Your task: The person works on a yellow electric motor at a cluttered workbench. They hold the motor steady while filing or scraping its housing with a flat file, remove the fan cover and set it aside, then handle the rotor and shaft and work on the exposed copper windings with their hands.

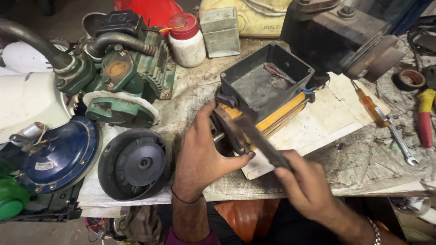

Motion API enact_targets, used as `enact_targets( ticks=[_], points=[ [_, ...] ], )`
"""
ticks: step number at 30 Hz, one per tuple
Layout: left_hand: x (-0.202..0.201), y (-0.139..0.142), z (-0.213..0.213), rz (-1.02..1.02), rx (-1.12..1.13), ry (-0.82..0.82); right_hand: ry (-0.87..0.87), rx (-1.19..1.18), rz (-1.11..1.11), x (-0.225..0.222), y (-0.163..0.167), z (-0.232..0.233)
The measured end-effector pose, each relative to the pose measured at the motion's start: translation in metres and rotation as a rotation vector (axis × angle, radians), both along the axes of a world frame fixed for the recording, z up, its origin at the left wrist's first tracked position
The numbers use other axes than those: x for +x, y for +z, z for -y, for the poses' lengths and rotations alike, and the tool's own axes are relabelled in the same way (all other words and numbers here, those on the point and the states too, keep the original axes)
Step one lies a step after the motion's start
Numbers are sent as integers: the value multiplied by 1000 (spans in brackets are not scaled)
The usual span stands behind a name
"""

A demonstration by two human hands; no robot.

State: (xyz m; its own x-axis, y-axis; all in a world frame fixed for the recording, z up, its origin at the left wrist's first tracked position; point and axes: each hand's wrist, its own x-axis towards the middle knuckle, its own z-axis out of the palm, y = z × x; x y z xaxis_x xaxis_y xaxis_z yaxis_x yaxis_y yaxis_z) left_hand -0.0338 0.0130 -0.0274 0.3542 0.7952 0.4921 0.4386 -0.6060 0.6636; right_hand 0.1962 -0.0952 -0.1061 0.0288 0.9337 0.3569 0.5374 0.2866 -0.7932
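Note:
A yellow motor [277, 115] with an open black terminal box [265, 79] on top lies on its side on the workbench, resting on white card [331, 113]. My left hand [200, 152] grips the motor's near end, thumb by a bolt. My right hand [304, 183] holds a long dark flat tool [256, 136] whose tip rests against that near end of the motor. Loose wires lie inside the black box.
A green pump [122, 77], a black fan cover [136, 163] and a blue round housing [61, 156] crowd the left. A white jar with red lid [187, 41] stands behind. An orange screwdriver [370, 106], a spanner [402, 145] and a tape roll [408, 79] lie right.

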Motion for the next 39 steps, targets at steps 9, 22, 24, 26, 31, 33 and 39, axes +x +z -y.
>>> enact_targets(
  ticks=[9, 22, 24, 26, 31, 33, 39],
  points=[
    [0, 0, -1, 13, 12, -4, 64, -69, 129, 2, -2, 0],
    [1, 4, 1, 15, -27, 2, 44, 216, 182, 3, -11, 5],
    [1, 3, 1, -26, -3, 20, 32, 317, -76, 3, -11, 6],
    [1, 3, 1, -30, 26, 28, 55, 322, -555, 5, -11, 7],
    [0, 2, 1, -25, -1, 6, -26, 81, 73, 9, -14, 6],
    [-1, 2, -1, -48, -19, 17, 10, 145, -103, 8, -16, 5],
    [0, 1, 0, -15, -5, 7, -9, 172, -273, 2, -9, 3]
  ],
)
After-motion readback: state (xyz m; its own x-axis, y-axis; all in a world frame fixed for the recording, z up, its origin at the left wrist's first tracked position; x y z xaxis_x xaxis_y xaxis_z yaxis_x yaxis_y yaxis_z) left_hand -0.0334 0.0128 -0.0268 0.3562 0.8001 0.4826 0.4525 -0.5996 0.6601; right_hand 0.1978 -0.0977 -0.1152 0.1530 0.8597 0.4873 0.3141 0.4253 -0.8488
